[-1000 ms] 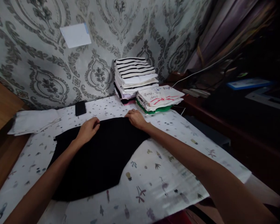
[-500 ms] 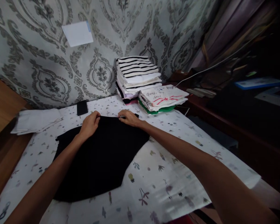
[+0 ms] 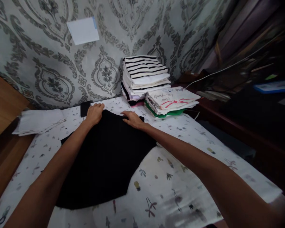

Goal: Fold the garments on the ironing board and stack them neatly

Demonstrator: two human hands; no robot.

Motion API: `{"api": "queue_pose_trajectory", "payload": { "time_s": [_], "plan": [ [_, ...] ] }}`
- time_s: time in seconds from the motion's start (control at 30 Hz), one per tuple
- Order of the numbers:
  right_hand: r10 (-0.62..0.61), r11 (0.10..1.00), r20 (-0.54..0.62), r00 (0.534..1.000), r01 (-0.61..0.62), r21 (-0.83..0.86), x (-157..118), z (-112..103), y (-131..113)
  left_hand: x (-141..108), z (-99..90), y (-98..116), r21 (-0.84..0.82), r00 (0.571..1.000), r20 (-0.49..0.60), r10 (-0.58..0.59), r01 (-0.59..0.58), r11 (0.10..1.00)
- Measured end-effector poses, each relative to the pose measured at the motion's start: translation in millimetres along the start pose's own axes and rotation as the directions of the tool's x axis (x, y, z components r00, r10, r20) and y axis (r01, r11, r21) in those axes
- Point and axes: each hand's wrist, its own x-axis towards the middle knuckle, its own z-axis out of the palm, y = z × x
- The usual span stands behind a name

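Note:
A black garment (image 3: 102, 164) lies spread on the white patterned cloth that covers the table (image 3: 180, 177). At its far edge, my left hand (image 3: 95, 114) has its fingers closed on the fabric and pulls that corner up and away. My right hand (image 3: 133, 119) rests on the far edge further right, with thumb and forefinger apart over the fabric. Just behind my left hand is a flat black object (image 3: 85, 109), partly hidden by it.
Behind the garment stands a stack of folded striped and white clothes (image 3: 144, 72). Beside it lies a lower pile with red print (image 3: 173, 99). Folded white cloth (image 3: 39, 122) is at the left. A dark desk (image 3: 228, 122) with a white cable borders the right side.
My left hand has moved away from me, drawing the garment's far edge up at the left. My right hand's fingers have loosened. The view has shifted slightly.

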Motion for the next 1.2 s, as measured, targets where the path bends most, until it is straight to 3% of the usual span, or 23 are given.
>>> {"api": "queue_pose_trajectory", "payload": {
  "time_s": [0.07,0.13,0.23,0.37,0.5,0.57,0.7,0.77,0.87,0.97,1.13,1.2],
  "plan": [
    [-0.032,0.996,-0.043,0.999,0.028,-0.084,-3,2,-5,-4,6.0,10,0.042,0.999,-0.017,0.032,-0.032,0.999],
    [-0.097,0.984,-0.073,0.993,0.085,-0.158,-9,2,-9,-20,12.2,25,0.002,0.987,0.0,0.163,-0.163,0.987],
    [-0.191,0.962,-0.047,0.98,0.178,-0.209,-19,-1,-12,-56,16.9,40,-0.134,0.924,0.075,0.375,-0.363,0.922],
    [-0.149,0.968,-0.029,0.988,0.14,-0.207,-29,-5,-8,-94,8.7,30,-0.215,0.921,0.138,0.366,-0.333,0.918],
    [-0.003,0.966,-0.031,1.0,-0.005,-0.26,-32,-11,-2,-106,-6.5,7,-0.261,0.91,0.245,0.336,-0.272,0.926],
    [0.072,0.941,-0.029,0.997,-0.078,-0.329,-33,-16,-1,-102,-10.3,1,-0.271,0.924,0.249,0.289,-0.22,0.937],
    [0.195,0.901,-0.029,0.98,-0.19,-0.39,-35,-27,2,-71,-2.4,1,-0.259,0.994,0.095,0.056,-0.03,0.965],
    [0.24,0.899,-0.012,0.971,-0.227,-0.375,-35,-32,5,-46,8.0,2,-0.219,0.993,0.074,-0.087,0.101,0.97],
    [0.27,0.91,0.029,0.962,-0.246,-0.333,-35,-37,11,-8,23.7,0,-0.166,0.948,0.222,-0.228,0.267,0.949],
    [0.277,0.922,0.04,0.96,-0.253,-0.292,-37,-41,17,14,32.6,-5,-0.156,0.92,0.305,-0.245,0.302,0.94],
    [0.306,0.92,-0.005,0.952,-0.297,-0.257,-45,-43,23,15,41.8,-13,-0.203,0.965,0.09,-0.245,0.258,0.945],
    [0.275,0.934,-0.001,0.961,-0.267,-0.236,-47,-44,25,11,46.5,-13,-0.185,0.971,0.087,-0.224,0.237,0.954]
  ]
}}
